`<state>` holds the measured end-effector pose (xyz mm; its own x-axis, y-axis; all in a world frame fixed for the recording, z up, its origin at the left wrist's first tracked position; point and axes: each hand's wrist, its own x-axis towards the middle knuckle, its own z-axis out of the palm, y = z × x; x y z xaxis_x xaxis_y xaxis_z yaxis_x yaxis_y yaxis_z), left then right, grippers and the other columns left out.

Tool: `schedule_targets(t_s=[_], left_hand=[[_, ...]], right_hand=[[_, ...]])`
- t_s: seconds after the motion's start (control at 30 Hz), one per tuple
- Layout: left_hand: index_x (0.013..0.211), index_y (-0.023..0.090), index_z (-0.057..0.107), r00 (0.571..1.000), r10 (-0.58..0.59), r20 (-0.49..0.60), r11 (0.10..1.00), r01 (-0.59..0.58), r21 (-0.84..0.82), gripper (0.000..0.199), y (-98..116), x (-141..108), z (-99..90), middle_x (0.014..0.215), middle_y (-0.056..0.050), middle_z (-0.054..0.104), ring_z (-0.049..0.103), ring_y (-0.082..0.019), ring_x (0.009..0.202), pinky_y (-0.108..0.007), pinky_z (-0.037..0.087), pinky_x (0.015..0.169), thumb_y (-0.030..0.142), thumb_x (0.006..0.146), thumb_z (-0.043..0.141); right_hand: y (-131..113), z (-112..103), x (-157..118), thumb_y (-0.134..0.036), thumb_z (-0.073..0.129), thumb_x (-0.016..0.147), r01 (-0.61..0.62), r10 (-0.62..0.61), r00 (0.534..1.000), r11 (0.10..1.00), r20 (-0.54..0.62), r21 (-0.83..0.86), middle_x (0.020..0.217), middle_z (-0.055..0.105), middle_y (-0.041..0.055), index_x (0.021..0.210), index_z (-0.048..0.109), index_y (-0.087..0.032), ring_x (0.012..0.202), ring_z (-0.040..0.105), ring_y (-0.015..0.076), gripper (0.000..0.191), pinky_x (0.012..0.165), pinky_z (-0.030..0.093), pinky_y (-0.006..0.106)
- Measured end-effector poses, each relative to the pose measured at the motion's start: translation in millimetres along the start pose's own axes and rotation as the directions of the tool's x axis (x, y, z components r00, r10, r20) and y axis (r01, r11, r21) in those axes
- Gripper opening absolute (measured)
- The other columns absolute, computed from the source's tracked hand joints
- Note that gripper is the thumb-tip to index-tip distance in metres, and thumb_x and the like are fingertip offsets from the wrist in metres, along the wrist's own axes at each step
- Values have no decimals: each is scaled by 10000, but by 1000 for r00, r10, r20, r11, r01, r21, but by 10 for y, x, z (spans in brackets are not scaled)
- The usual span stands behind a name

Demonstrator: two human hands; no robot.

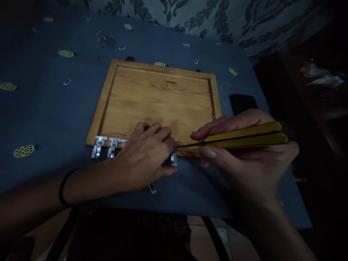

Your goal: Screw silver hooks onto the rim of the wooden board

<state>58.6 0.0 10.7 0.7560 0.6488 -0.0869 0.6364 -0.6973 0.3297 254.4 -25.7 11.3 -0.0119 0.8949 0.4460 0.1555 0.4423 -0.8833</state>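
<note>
A framed wooden board (163, 98) lies on the blue tablecloth, with metal hooks (112, 144) fixed along its near edge. My left hand (148, 156) rests over that edge with fingers curled, covering some of the hooks; what its fingertips hold, if anything, is hidden. Just right of its fingers another metal hook (174, 158) shows. My right hand (244, 156) is wrapped round the yellow handle of a screwdriver (244, 136). The thin shaft points left and its tip reaches my left fingers at the board's near edge.
A dark flat object (243, 104) lies right of the board. Beyond the board, a small clear bag with metal bits (105, 40) sits on the cloth. Patterned wallpaper rises behind the table. At the far right, crumpled plastic (324, 77) lies on a dark surface.
</note>
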Motion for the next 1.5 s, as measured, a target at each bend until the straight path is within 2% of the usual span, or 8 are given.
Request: schedule_targets(t_s=[0.1,0.23,0.43,0.5,0.63,0.8,1.0,1.5], left_hand=[[1084,141,751,1000,3,-7,1000,-3,0,366,-7,2,21,1121,-107,695,614,-336,1128,-481,444,954,464,922,810],[1099,137,755,1000,-2,-9,1000,2,-5,394,-6,4,25,1116,-104,693,615,-337,1131,-484,439,969,480,915,817],[1078,146,754,1000,2,-27,1000,-3,-14,371,-23,-9,41,1156,-103,702,618,-331,1137,-472,437,953,465,906,831],[1082,147,751,999,9,-38,1000,-9,-13,373,-30,-13,52,1153,-100,704,619,-327,1134,-465,438,947,464,904,834],[1089,142,749,1000,5,-30,1000,-5,-10,389,-30,-8,56,1130,-94,698,619,-329,1134,-469,436,961,472,902,836],[1086,144,750,1000,1,-19,1000,-1,-6,380,-20,4,40,1130,-98,694,619,-335,1131,-478,439,961,468,906,831],[1071,138,750,1000,-15,-7,1000,14,-16,385,-10,9,31,1133,-104,698,615,-345,1137,-495,444,971,476,904,828],[1114,145,749,999,-29,27,999,30,-31,382,-2,4,12,1239,-108,702,609,-349,1203,-498,438,998,465,919,821]], right_hand=[[-20,15,-16,-155,938,760,-48,48,999,995,5,83,865,819,-48,1009,807,-304,664,767,137,318,434,583,187],[-38,4,-60,-157,849,858,-109,105,994,982,33,152,958,824,-19,1092,831,-280,587,726,113,265,482,629,221],[-34,6,-87,-259,871,868,-27,42,982,996,-182,87,945,805,-4,941,851,-253,465,633,82,76,438,591,262],[-28,9,-84,-252,876,861,-35,50,976,997,-213,76,937,800,-1,926,849,-251,459,627,87,70,412,573,269],[-17,17,-78,-218,867,861,8,-1,989,999,-146,47,902,813,-9,965,855,-265,447,641,100,115,396,578,270],[-15,21,-74,-198,864,860,55,-56,987,998,-151,-11,922,810,-4,967,857,-278,487,670,104,134,378,555,240],[-21,24,-81,-169,840,880,-38,42,993,998,-107,42,908,807,-12,969,836,-267,471,657,93,132,453,605,246],[-3,29,-108,-169,863,855,-129,140,987,981,-73,147,917,806,-27,984,828,-295,516,676,102,184,482,608,245]])
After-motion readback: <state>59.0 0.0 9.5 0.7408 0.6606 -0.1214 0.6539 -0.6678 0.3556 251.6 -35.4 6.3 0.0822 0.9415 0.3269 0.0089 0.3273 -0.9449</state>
